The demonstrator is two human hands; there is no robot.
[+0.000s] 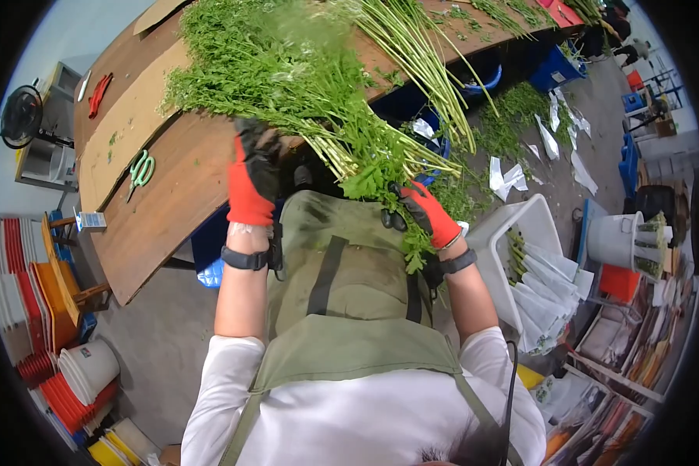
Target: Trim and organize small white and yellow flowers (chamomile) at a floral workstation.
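Both my hands wear red gloves with black palms. My right hand (430,211) is closed around a leafy green sprig (376,180) in front of my apron (355,279); leaves hang out below the fist. My left hand (255,169) is at the near edge of a large heap of feathery green flower stems (274,76). Its fingers are blurred and partly hidden against the foliage, so their grip is unclear. Cut stem ends (332,154) stick out over the edge of the wooden table (169,204). Another bundle of long bare stems (416,64) lies to the right.
Green-handled scissors (143,170) and cardboard (131,128) lie on the table's left. Blue bins (442,154) stand below the edge. To my right, a white tub (489,250) holds paper-wrapped bunches (544,279). Paper scraps (505,177) and trimmings (512,119) litter the floor.
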